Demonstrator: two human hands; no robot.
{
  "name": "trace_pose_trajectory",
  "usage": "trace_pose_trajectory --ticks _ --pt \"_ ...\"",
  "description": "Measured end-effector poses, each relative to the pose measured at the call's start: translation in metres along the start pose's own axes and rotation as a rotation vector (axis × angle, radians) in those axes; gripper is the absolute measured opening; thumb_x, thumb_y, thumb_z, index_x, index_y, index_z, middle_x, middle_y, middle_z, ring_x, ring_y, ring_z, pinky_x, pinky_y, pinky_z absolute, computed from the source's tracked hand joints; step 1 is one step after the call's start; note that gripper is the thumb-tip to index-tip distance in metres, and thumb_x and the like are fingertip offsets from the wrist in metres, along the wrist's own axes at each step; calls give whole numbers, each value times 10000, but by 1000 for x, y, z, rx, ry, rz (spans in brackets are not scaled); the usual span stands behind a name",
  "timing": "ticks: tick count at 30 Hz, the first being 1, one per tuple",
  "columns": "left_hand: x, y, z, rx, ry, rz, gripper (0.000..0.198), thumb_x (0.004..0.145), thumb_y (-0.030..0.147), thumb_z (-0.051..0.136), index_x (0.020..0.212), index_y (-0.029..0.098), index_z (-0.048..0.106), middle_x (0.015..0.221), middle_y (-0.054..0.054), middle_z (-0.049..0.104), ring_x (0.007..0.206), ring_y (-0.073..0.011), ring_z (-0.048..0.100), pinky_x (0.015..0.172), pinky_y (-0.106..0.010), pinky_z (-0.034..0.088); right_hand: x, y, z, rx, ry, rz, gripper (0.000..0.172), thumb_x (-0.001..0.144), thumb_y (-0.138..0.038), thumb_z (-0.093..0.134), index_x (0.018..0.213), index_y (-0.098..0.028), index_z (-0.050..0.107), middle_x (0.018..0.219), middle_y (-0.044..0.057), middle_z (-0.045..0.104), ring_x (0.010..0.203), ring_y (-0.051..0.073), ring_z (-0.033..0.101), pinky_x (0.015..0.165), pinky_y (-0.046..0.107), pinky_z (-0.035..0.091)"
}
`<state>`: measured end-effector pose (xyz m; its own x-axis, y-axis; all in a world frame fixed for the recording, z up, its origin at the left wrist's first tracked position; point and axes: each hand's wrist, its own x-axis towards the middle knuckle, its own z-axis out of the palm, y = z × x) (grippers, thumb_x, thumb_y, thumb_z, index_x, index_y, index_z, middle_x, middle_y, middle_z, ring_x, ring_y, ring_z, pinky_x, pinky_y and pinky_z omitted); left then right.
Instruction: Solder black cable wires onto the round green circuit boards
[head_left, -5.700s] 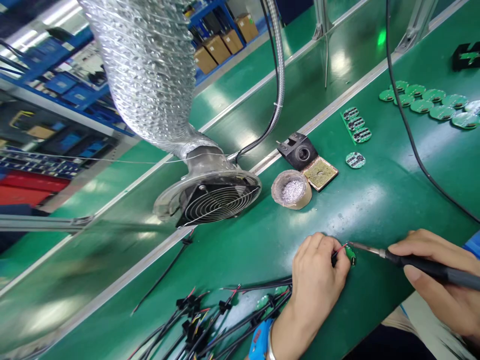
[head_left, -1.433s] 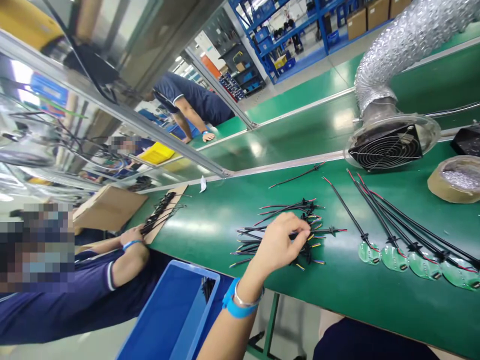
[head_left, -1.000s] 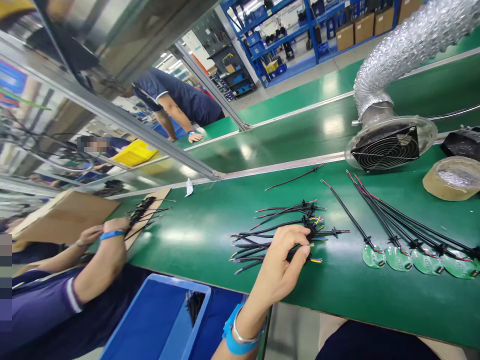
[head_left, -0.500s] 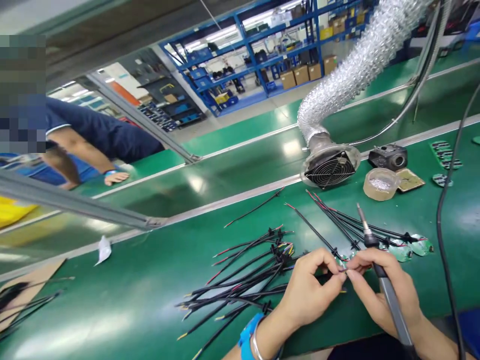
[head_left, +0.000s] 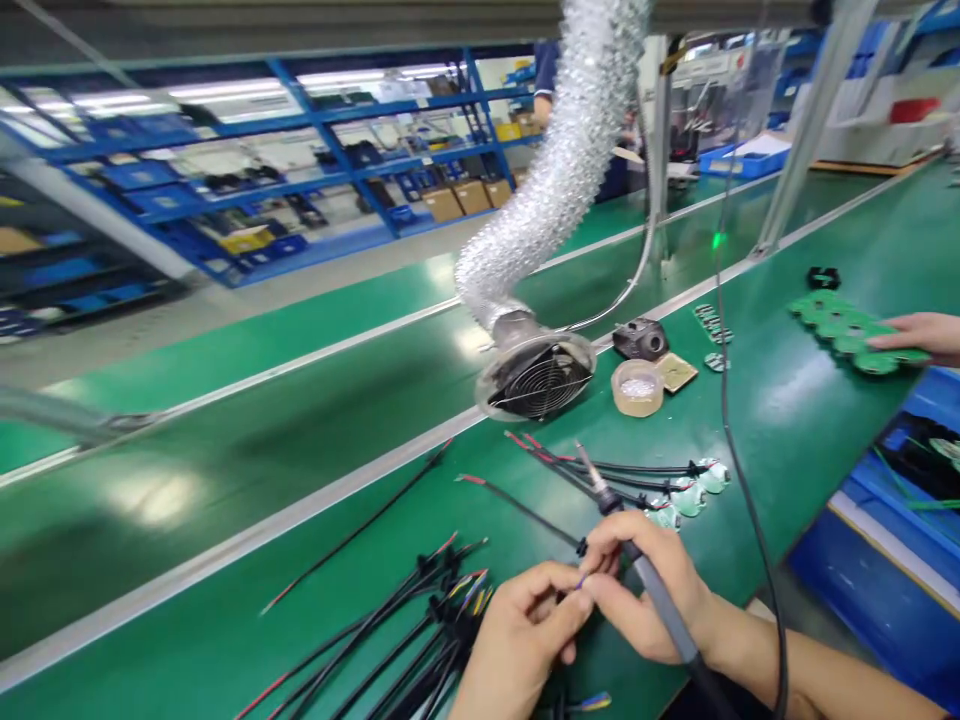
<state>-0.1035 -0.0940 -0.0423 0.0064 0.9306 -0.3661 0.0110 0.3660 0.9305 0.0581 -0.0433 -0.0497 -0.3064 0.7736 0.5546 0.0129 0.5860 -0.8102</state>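
My left hand (head_left: 521, 625) pinches a thin bluish wire (head_left: 580, 584) between thumb and forefinger; the fingertips hide most of it. Meeting it there, the thumb and forefinger of my right hand (head_left: 634, 622) are pressed together. A soldering iron (head_left: 661, 597) lies through my right hand, its bare tip pointing up and away. Just beyond the fingers lies a black cable (head_left: 525, 508) with a red end. Several black cables (head_left: 390, 650) with stripped coloured ends are heaped left of my left hand. Small round green circuit boards (head_left: 688, 497) with cables attached lie beyond my right hand.
A fan (head_left: 544, 382) on a silver duct (head_left: 551, 180) stands at the bench's back. Beside it are a solder tub (head_left: 637, 388) and a yellowish sponge (head_left: 676, 373). A black cord (head_left: 739, 470) crosses at right. Another person's hand (head_left: 919, 338) holds a green board panel (head_left: 844, 332).
The view has swung right, so the person at left is gone and another person's hand with a green panel shows at right. My hands stay together, the soldering iron still in the right.
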Motion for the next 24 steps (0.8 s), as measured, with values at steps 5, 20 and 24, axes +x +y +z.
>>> trace_pose_trajectory --ticks 5,20,24 --pt "0 5 9 -101 22 -18 489 631 590 826 747 147 654 559 12 586 456 -80 482 405 -166 408 -14 11 2 89 -44 74 321 877 -92 572 1156 -237 505 883 12 673 741 108 669 690 217 575" --pt "-10 -16 16 -219 153 -17 527 706 647 766 770 155 589 495 27 599 289 -51 441 289 -115 248 -21 4 21 -24 112 79 265 875 -144 585 1109 -234 500 793 -20 661 656 88 654 625 182 569" --pt "0 -11 22 -456 96 -81 554 604 577 866 780 171 533 677 20 638 382 -111 606 246 -116 263 -39 15 15 25 157 136 324 889 -105 591 1174 -228 496 861 17 666 776 120 681 709 237 597"
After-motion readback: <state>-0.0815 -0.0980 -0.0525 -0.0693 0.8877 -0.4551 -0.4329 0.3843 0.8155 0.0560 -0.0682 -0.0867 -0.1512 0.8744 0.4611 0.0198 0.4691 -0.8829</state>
